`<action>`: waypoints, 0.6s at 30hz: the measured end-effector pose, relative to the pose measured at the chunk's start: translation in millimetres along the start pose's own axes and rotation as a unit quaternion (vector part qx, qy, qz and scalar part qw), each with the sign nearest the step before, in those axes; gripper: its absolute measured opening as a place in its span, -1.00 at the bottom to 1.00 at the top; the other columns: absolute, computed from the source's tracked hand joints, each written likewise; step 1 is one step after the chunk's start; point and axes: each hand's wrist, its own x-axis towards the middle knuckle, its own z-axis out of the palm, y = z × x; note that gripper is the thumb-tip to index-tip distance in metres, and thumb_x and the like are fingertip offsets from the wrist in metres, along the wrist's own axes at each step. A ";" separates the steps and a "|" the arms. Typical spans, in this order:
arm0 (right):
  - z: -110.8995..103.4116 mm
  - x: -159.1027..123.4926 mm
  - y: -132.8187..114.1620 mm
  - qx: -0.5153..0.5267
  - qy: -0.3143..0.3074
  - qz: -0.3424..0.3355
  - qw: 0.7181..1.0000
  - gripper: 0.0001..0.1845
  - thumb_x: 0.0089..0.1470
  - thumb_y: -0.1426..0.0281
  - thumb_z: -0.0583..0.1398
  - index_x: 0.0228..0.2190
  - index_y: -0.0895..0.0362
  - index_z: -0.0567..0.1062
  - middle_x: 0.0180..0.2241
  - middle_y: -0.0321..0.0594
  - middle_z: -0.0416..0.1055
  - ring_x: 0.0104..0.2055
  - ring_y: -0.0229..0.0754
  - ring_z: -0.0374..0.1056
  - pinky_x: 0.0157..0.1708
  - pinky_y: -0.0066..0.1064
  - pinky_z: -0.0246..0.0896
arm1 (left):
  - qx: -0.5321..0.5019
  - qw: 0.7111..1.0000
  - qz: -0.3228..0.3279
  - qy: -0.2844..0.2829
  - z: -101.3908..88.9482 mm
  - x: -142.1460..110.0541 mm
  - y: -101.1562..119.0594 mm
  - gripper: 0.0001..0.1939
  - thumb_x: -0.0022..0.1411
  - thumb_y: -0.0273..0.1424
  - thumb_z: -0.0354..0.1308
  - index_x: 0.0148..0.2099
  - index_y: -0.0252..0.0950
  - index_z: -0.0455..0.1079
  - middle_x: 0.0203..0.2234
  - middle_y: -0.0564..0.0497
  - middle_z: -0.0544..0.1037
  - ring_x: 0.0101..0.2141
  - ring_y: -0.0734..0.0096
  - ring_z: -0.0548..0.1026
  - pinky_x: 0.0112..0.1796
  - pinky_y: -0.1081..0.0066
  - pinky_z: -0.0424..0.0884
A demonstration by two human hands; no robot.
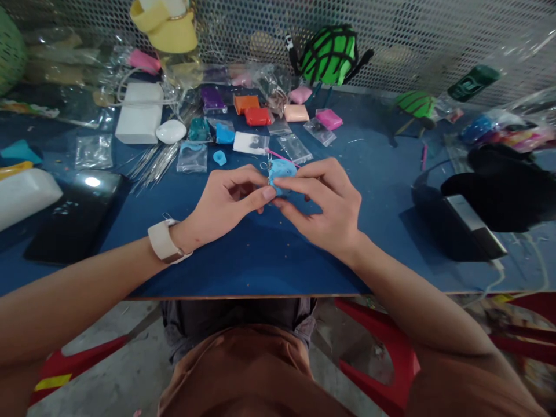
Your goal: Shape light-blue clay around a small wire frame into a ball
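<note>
Blue piece (284,168), pinched from both sides.
It is between left hand (221,201) and right hand (333,205) — neither nearer; long axis I cannot tell.

The cam sits up on the person's head & looks fwd and down, so from my spot in the rm I can tell it sees the blue table (260,266) from the sitter's side, w/ the mesh wall (408,35) at the top and the brown shirt (243,370) at the btm. It's pretty close, abt an arm's reach from the L hand (230,200) & R hand (328,205), w/ the blue lump (282,172) near the mid., and it sees wide, w/ some gray floor (147,353) too.
</note>
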 end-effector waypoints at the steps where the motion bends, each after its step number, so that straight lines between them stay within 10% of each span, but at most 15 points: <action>1: -0.2 -0.1 0.1 0.002 -0.001 -0.003 1.000 -0.64 0.49 0.36 0.45 0.23 -0.17 0.71 -0.07 -0.23 0.59 -0.13 -0.10 0.59 -0.16 -0.18 0.73 | -0.009 1.000 -0.005 0.000 0.0 0.1 -0.8 -0.51 0.37 0.16 0.62 -0.24 -0.17 0.75 -0.42 0.03 0.62 -0.45 0.44 0.59 -0.37 0.37 0.56; 8: -2.4 -0.5 1.1 0.000 -0.006 -0.012 1.000 -0.48 0.43 0.31 0.51 0.34 -0.12 0.64 0.05 -0.11 0.58 0.04 0.04 0.63 -0.14 -0.12 0.79 | -0.077 0.995 -0.061 0.018 -3.3 0.4 -9.4 -0.54 0.33 0.16 0.65 -0.22 -0.13 0.77 -0.37 0.00 0.70 -0.40 0.38 0.67 -0.34 0.37 0.71; 18: -2.0 0.8 4.4 0.009 -0.013 -0.003 1.000 -0.49 0.47 0.36 0.47 0.35 -0.18 0.63 0.09 -0.12 0.58 0.12 0.07 0.64 -0.07 -0.05 0.78 | -0.128 0.985 -0.115 0.011 -0.1 1.3 2.2 -0.54 0.14 0.09 0.79 -0.28 -0.13 0.79 -0.63 0.16 0.47 -0.76 0.65 0.28 -0.77 0.53 0.16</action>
